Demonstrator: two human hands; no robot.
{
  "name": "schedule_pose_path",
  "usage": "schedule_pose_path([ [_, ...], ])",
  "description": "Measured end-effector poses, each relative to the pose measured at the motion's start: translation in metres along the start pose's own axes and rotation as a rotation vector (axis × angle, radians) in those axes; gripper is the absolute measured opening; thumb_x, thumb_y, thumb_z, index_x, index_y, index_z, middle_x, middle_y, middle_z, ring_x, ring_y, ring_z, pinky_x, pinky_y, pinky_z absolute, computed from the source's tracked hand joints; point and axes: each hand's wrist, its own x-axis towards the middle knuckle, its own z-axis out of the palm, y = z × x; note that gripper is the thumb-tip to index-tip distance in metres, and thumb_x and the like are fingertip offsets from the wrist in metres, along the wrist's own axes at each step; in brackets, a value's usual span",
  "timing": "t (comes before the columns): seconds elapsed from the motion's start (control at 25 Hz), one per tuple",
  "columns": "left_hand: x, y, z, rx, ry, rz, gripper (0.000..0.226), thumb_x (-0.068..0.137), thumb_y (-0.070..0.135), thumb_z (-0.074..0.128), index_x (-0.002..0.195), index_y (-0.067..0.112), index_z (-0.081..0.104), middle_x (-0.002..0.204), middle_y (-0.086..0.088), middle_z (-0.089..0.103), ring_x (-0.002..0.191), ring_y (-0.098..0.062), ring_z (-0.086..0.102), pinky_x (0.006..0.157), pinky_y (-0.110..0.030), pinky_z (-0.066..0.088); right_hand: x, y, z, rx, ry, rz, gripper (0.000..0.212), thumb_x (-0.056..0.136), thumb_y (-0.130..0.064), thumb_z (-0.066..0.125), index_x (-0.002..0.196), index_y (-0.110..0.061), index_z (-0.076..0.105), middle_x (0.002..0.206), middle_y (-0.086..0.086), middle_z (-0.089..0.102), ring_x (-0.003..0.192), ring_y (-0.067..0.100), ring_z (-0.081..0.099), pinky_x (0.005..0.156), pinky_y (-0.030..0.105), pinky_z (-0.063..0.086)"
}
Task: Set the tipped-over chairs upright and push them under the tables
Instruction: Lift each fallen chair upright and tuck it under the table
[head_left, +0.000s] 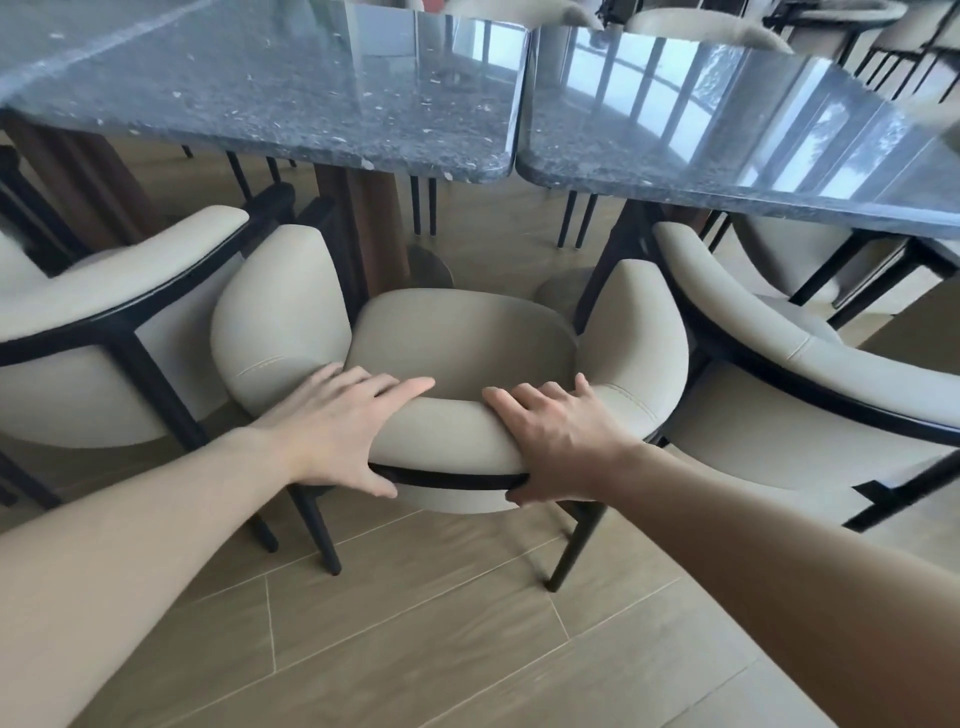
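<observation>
Your left hand (337, 426) lay over the top rail of the middle chair (457, 338), fingers (410, 387) spread and draped along the cushion, thumb hooked under at the black frame. That chair stood upright on the plank floor (415, 623), between the chair on the left (104, 338) and the chair on the right (779, 364), its seat facing the seam between the two counters (311, 93) and not yet under them. The padding looked soft and smooth, likely a little slick, so the firmer hold was probably the stiff dark rim beneath it. With thin black legs and a bulky curved back, it probably weighed something and would scrape rather than glide. Your right hand (561, 447) gripped the rail likewise, fingers curled over, thumb below.
</observation>
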Motion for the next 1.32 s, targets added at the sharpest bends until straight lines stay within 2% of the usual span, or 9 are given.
schedule_pose_path([
  [0.08,0.006,-0.003,-0.002,0.064,0.0,0.027,0.118,0.059,0.085,0.061,0.151,0.041,0.001,0.139,0.018,0.047,0.122,-0.014,0.049,0.106,-0.034,0.038,0.003,0.0,-0.001,-0.031,0.007,-0.028,0.089,0.059,-0.057,0.074,0.131,-0.023,0.036,0.115,-0.001,0.054,0.103,0.029,0.057,0.086,0.052,0.048],
  [0.24,0.007,-0.006,-0.003,0.076,0.024,0.044,0.111,0.058,0.086,0.056,0.147,0.044,0.005,0.136,0.02,0.048,0.118,-0.014,0.051,0.101,-0.033,0.041,0.004,0.0,0.0,-0.04,0.041,-0.042,0.081,0.059,-0.055,0.074,0.123,-0.02,0.039,0.107,0.0,0.054,0.094,0.028,0.057,0.074,0.044,0.051],
  [0.44,0.01,-0.009,-0.005,0.08,0.032,0.035,0.108,0.058,0.085,0.057,0.146,0.046,0.007,0.138,0.022,0.047,0.118,-0.013,0.051,0.099,-0.033,0.041,0.007,0.002,-0.004,-0.048,0.033,-0.043,0.08,0.059,-0.057,0.074,0.122,-0.02,0.039,0.105,0.0,0.054,0.091,0.027,0.057,0.07,0.042,0.052],
  [0.68,0.014,-0.014,-0.005,0.079,0.023,0.024,0.106,0.063,0.08,0.063,0.148,0.047,0.009,0.144,0.023,0.041,0.125,-0.013,0.047,0.108,-0.033,0.034,0.016,-0.004,-0.006,-0.06,0.031,-0.02,0.079,0.061,-0.054,0.075,0.122,-0.018,0.039,0.105,0.001,0.054,0.091,0.028,0.058,0.071,0.042,0.051],
  [0.88,0.031,-0.028,-0.011,0.075,0.005,0.029,0.104,0.062,0.081,0.064,0.146,0.047,0.012,0.14,0.021,0.046,0.122,-0.014,0.051,0.105,-0.033,0.039,0.033,0.006,-0.009,-0.065,0.038,-0.006,0.079,0.059,-0.055,0.075,0.119,-0.02,0.039,0.101,-0.001,0.054,0.088,0.026,0.057,0.067,0.039,0.05],
  [1.2,0.04,-0.023,-0.02,-0.014,-0.102,-0.012,0.102,0.058,0.08,0.069,0.143,0.048,0.021,0.136,0.019,0.048,0.121,-0.016,0.047,0.106,-0.034,0.035,0.034,0.011,-0.016,-0.039,-0.022,0.053,0.083,0.064,-0.053,0.076,0.129,-0.023,0.035,0.114,-0.001,0.051,0.103,0.027,0.055,0.086,0.047,0.047],
  [1.32,0.041,-0.017,-0.033,-0.134,-0.174,-0.055,0.091,0.06,0.093,0.049,0.138,0.051,0.025,0.136,0.02,0.046,0.125,-0.015,0.045,0.113,-0.036,0.027,0.027,0.016,-0.023,0.055,-0.044,0.033,0.09,0.066,-0.055,0.08,0.137,-0.024,0.033,0.124,0.0,0.048,0.114,0.027,0.049,0.099,0.048,0.041],
])
